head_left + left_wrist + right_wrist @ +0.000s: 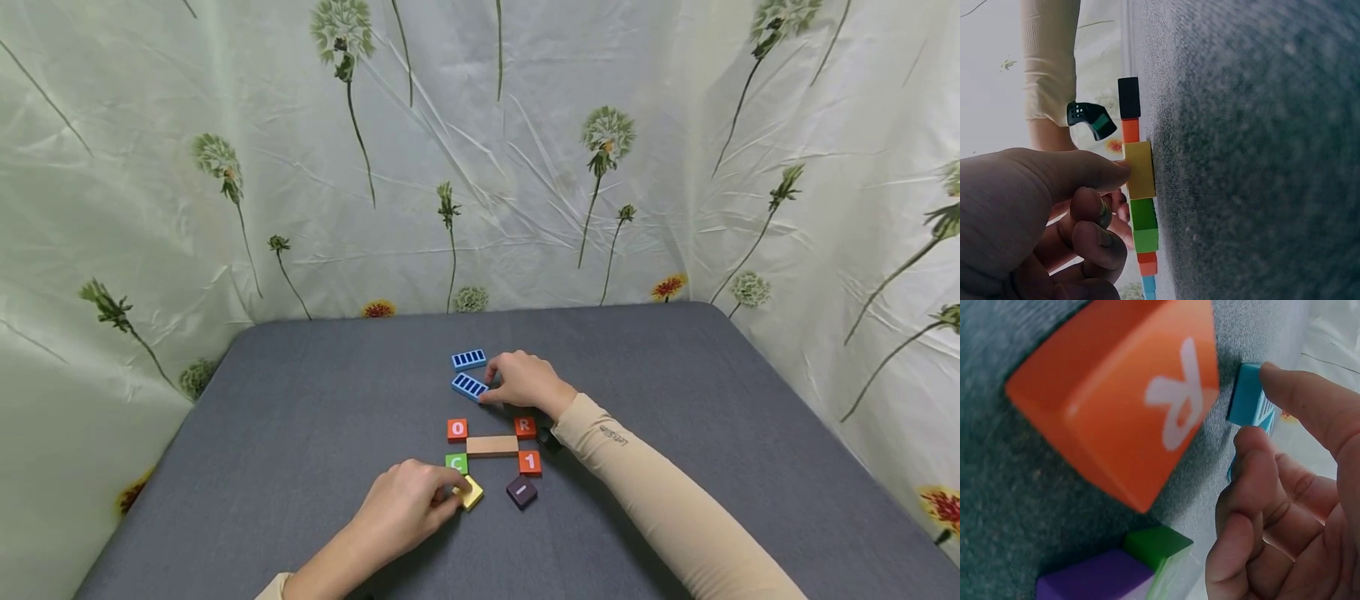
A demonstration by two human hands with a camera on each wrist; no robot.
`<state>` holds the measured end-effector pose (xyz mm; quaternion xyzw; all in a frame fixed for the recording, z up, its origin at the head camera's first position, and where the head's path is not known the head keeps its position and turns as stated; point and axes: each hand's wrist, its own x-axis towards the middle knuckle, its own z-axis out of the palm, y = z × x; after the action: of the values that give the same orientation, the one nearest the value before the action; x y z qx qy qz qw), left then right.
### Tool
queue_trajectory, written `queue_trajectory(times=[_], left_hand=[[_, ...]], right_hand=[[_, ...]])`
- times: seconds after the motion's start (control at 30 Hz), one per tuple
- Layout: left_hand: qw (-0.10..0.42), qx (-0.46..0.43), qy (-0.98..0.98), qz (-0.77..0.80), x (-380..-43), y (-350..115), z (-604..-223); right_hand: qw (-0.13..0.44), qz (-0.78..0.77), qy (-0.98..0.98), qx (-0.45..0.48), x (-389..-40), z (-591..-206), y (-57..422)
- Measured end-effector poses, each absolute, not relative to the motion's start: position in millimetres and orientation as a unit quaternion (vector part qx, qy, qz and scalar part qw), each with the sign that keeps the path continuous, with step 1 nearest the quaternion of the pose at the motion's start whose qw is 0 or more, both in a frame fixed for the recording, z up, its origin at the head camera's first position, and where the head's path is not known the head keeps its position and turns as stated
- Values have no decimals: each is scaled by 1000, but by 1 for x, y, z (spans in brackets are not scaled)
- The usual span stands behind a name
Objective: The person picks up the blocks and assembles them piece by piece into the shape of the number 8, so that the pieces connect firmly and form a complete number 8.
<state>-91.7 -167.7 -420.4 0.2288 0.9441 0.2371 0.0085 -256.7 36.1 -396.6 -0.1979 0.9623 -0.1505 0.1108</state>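
Note:
My left hand [411, 504] has thumb and index finger at a yellow block [472, 493], pinching its left corner. In the left wrist view the thumb meets the yellow block [1139, 170], the other fingers curled below. Farther off, my right hand [525, 383] holds the right end of a blue block with dark bars [469, 386] between thumb and index finger. The right wrist view has that blue block [1247, 394] partly hidden by the fingers. A second barred blue block [468, 359] lies just behind it, apart and at another angle.
Around a plain wooden block [492, 447] sit a red O block [457, 430], an orange-red R block [525, 427], a red 1 block [529, 463] and a green C block [456, 463]. A dark purple block [522, 492] lies nearer. Behind the grey table [337, 375] hangs a floral curtain [525, 167].

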Motion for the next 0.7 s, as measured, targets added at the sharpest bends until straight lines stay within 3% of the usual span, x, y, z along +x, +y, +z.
queue_trajectory(times=[0.7], left_hand=[[13, 220, 947, 233, -92, -167, -419]], right_hand=[[97, -134, 966, -200, -260, -399, 31]])
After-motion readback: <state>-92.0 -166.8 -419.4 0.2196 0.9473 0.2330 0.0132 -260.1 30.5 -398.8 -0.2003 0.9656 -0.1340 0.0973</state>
